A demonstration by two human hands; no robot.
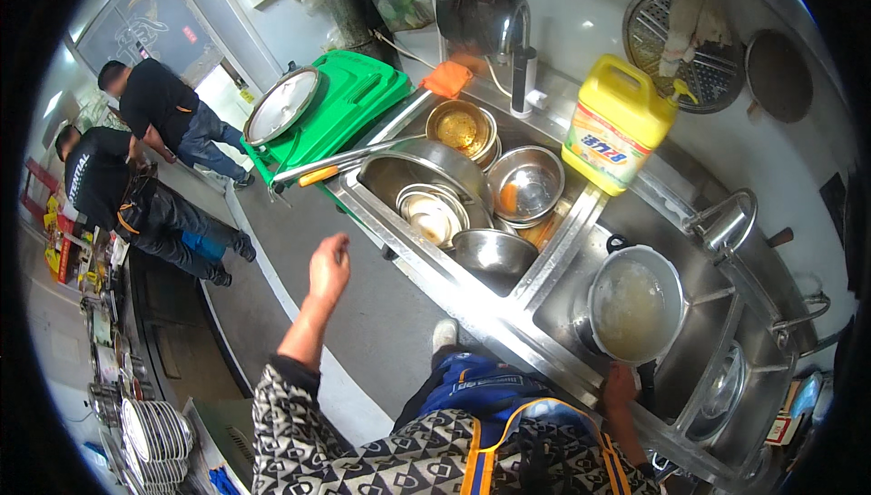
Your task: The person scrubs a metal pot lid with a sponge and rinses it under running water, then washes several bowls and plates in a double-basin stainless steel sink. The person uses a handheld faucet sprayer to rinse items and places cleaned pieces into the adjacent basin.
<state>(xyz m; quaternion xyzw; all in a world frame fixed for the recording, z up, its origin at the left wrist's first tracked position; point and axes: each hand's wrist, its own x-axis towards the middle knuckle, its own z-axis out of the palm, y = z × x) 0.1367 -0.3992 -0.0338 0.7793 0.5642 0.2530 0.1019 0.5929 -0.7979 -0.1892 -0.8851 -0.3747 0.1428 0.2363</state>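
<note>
My left hand point(331, 268) is raised over the floor, left of the steel sink unit point(463, 301), with its fingers curled and no object visible in it. My right hand point(619, 386) is at the near side of a metal pot point(636, 304) with cloudy liquid, by the pot's dark handle; whether it grips the handle cannot be made out. The pot stands in the middle basin. Steel bowls point(525, 182), a large steel basin point(435, 161) and stacked dishes point(432, 216) fill the left basin. A yellow detergent jug point(616, 124) with a pump stands behind the divider.
A green wheeled bin point(347, 107) with a round lid point(282, 106) on it stands left of the sink. Faucets point(524, 52) rise along the back. Two people point(163, 100) in black shirts stand at the upper left. Stacked plates point(153, 434) are at the lower left.
</note>
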